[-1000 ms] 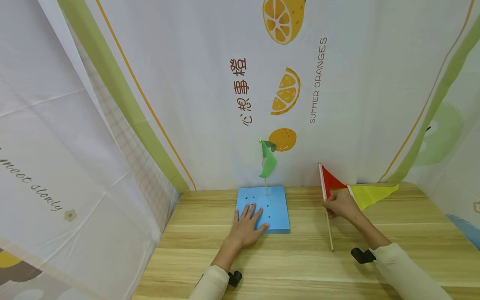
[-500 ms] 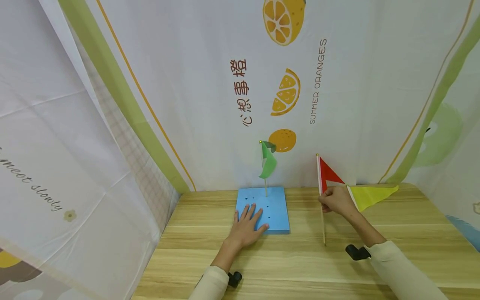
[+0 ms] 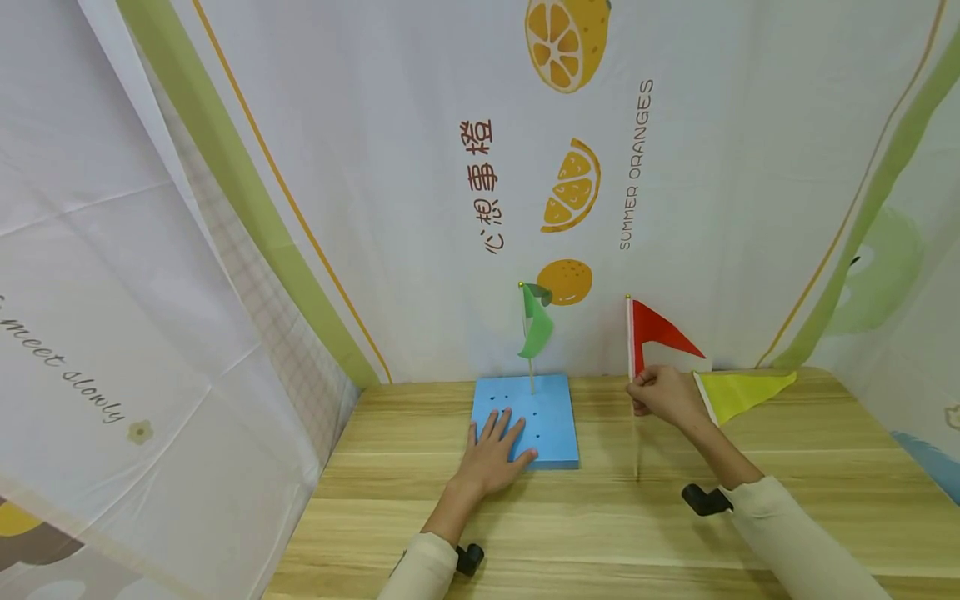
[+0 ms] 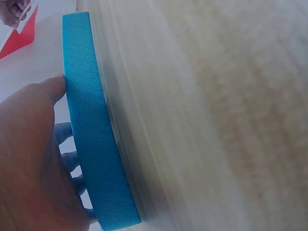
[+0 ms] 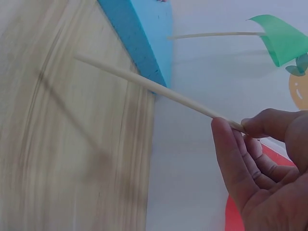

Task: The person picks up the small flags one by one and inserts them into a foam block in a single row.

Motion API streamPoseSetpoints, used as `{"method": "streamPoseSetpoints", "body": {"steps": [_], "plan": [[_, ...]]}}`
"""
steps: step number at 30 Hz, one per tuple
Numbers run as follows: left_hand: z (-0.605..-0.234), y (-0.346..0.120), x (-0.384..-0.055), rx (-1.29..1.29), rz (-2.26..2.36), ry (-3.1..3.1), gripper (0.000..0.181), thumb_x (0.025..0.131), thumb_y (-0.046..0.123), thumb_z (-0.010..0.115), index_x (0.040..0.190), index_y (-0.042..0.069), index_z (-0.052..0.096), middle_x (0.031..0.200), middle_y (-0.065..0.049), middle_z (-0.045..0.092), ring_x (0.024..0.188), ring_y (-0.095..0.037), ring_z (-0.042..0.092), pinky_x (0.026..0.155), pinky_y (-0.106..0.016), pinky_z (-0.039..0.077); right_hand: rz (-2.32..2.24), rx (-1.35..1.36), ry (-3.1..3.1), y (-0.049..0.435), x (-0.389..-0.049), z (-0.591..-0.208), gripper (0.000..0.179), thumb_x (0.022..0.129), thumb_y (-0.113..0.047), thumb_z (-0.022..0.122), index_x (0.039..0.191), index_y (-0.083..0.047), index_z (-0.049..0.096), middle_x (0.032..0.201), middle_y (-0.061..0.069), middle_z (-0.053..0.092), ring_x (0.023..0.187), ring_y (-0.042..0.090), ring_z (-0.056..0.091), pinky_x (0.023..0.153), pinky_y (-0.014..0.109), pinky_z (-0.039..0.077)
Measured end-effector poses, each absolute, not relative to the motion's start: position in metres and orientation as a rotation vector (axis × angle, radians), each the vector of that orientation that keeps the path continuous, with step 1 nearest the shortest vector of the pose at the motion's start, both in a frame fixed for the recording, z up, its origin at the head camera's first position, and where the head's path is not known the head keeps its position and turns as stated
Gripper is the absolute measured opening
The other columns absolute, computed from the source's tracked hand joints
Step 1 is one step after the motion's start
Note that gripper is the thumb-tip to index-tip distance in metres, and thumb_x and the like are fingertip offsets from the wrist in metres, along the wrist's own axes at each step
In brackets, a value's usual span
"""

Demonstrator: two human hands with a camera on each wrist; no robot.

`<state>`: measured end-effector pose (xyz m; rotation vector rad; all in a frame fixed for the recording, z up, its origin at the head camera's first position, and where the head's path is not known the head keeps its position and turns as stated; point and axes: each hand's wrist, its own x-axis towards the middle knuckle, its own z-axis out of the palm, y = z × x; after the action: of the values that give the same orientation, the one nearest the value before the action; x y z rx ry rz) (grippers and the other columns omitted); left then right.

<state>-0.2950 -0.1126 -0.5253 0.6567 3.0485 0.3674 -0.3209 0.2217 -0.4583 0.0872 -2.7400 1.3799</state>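
My left hand lies with spread fingers on top of a blue foam block that has several small holes. A green flag on a thin stick stands upright in the block's back part. To the right, my right hand pinches the wooden stick of a red flag between thumb and fingers, just below the cloth. The stick is nearly upright, and its lower end hangs over the table, casting a shadow in the right wrist view. Behind my right wrist lies a yellow flag, its stick hidden.
The wooden table carries everything. Along its back hangs a white curtain printed with oranges, and another cloth closes off the left side. A black camera mount sticks out from the right wrist.
My right hand has lifted the red flag and moved it a little left, bringing its stick from tilted to nearly upright. The left hand and the block have stayed put.
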Motion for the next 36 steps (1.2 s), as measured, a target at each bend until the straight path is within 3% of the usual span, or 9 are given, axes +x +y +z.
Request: {"method": "streamPoseSetpoints", "body": {"steps": [8,16,23,30,36], "plan": [[-0.527,-0.113,-0.295,0.652,0.358,3.054,0.072,0.098,0.065,0.035,0.157,0.024,0.027,0.165,-0.007,0.016,0.153,-0.033,0.011,0.12,-0.064,0.008,1.465,0.14,-2.68,0.211,-0.324,-0.45,0.019,0.093,-0.014,0.06,0.093,0.004,0.064,0.08,0.015,0.07,0.066,0.021,0.071,0.066,0.037,0.061],[-0.527,-0.113,-0.295,0.647,0.358,3.06,0.072,0.097,0.067,0.034,0.156,0.025,0.028,0.165,-0.006,0.017,0.153,-0.032,0.012,0.12,-0.064,0.01,1.518,0.159,-2.625,0.199,-0.326,-0.444,0.018,0.093,-0.014,0.061,0.093,0.004,0.061,0.083,0.018,0.068,0.066,0.022,0.071,0.06,0.029,0.06],[-0.524,-0.112,-0.294,0.653,0.371,3.058,0.072,0.097,0.065,0.036,0.156,0.024,0.03,0.165,-0.007,0.019,0.153,-0.033,0.014,0.119,-0.065,0.011,1.557,0.195,-2.6,0.191,-0.33,-0.44,0.019,0.093,-0.015,0.063,0.095,0.004,0.061,0.087,0.02,0.067,0.072,0.029,0.073,0.062,0.03,0.06],[-0.522,-0.113,-0.294,0.649,0.386,3.044,0.071,0.098,0.065,0.036,0.156,0.024,0.03,0.165,-0.008,0.018,0.153,-0.033,0.013,0.119,-0.064,0.011,1.556,0.214,-2.595,0.181,-0.333,-0.433,0.019,0.093,-0.016,0.063,0.095,0.003,0.062,0.089,0.019,0.068,0.073,0.028,0.073,0.069,0.039,0.061],[-0.522,-0.113,-0.295,0.654,0.373,3.052,0.071,0.098,0.064,0.037,0.156,0.022,0.03,0.165,-0.008,0.019,0.153,-0.033,0.014,0.119,-0.064,0.011,1.57,0.227,-2.586,0.173,-0.337,-0.429,0.018,0.094,-0.016,0.063,0.097,0.001,0.061,0.092,0.018,0.066,0.078,0.032,0.073,0.068,0.034,0.061]]}}
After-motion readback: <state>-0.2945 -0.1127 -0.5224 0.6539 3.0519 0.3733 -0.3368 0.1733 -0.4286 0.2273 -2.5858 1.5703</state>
